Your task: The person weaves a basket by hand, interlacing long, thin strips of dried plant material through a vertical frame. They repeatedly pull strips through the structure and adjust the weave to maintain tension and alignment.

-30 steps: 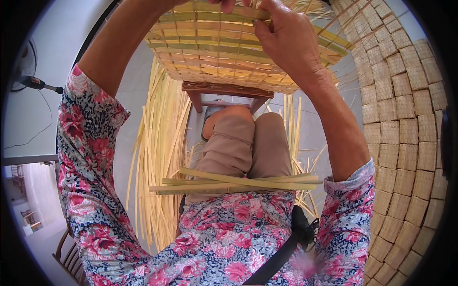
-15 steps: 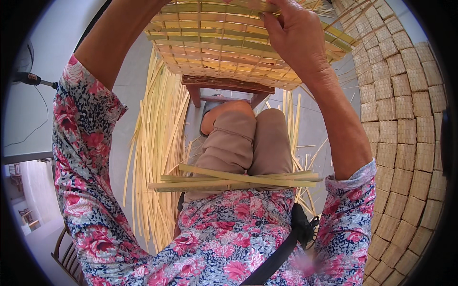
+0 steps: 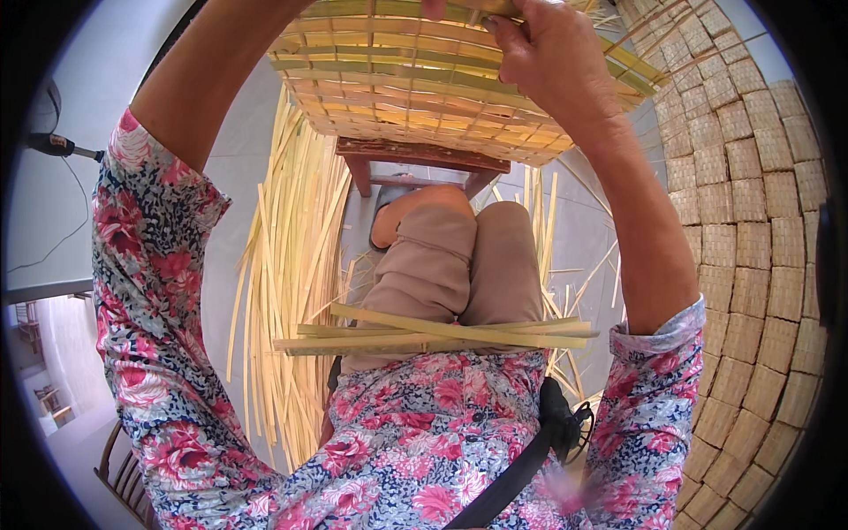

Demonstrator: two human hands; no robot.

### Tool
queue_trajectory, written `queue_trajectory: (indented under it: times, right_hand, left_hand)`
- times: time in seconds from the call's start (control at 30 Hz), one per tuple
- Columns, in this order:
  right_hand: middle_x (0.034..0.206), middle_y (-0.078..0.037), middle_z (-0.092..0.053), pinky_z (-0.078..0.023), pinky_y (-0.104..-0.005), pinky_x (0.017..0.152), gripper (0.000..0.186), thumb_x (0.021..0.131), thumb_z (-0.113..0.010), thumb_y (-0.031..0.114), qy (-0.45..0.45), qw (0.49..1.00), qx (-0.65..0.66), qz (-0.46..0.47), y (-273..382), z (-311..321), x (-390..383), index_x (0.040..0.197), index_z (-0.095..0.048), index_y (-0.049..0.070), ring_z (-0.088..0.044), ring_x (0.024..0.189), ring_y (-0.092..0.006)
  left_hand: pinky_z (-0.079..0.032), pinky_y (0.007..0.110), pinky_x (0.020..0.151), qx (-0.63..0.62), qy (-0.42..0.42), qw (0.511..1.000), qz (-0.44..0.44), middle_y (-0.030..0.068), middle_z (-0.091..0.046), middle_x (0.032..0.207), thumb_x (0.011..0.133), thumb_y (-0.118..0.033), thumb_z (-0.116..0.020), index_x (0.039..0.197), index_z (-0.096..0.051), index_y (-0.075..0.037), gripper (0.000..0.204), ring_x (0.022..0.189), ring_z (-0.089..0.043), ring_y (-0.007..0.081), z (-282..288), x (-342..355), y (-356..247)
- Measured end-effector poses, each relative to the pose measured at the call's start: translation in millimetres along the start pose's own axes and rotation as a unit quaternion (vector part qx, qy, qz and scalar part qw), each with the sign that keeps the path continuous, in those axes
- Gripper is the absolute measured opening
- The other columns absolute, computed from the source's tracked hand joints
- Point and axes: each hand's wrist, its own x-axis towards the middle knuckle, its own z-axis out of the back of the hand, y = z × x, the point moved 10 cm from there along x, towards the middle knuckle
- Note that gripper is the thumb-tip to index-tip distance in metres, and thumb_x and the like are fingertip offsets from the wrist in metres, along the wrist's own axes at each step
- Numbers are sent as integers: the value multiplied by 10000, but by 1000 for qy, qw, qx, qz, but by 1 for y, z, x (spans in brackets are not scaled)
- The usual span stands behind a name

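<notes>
A half-woven basket (image 3: 406, 88) of green and pale bamboo strips rests on a small reddish wooden stool (image 3: 422, 148) in front of me. My right hand (image 3: 552, 57) is closed at the basket's upper edge, thumb bent against a green strip (image 3: 473, 13) there. My left hand (image 3: 433, 9) shows only a fingertip at the basket's top; the rest is out of frame, so its grip is unclear. A few green-yellow strips (image 3: 442, 336) lie crosswise on my lap.
Long pale strips (image 3: 283, 265) lie piled on the grey floor left of my legs, with more (image 3: 548, 221) to the right. Stacks of woven squares (image 3: 751, 291) line the right side. A grey table (image 3: 53, 221) and a wooden chair (image 3: 115, 468) are at the left.
My right hand has shifted rightward along the basket's edge. The basket has moved slightly up and right. My left hand has slipped mostly out of view at the top.
</notes>
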Motion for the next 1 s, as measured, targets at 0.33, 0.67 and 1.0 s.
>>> queue_trajectory:
  times: [0.33,0.67,1.0]
  right_hand:
    - [685,-188,-692,-573,-404,611,151,869,-607,106,218,960,-8,-175,-17,-14,12,856,-648,-39,-716,661,-306]
    - [613,-79,-651,-500,-281,457,155,907,-577,112,285,920,100,-252,-25,-27,1,854,-650,-14,-631,519,-134]
    - [624,-69,-655,-472,-290,436,176,931,-591,140,291,920,61,-255,-23,-28,-6,841,-646,-2,-624,517,-126]
  left_hand:
    - [-507,278,484,-35,-60,998,-3,74,-635,796,1033,-191,-506,997,-564,-33,172,517,-639,125,0,-10,-12]
    - [-525,294,499,8,-75,997,-31,82,-626,781,1030,-178,-513,1006,-570,-12,178,530,-651,146,-3,-16,-18]
    - [-542,308,509,9,-3,998,-67,91,-617,749,1004,-123,-532,959,-610,34,181,547,-665,161,-19,-8,-6]
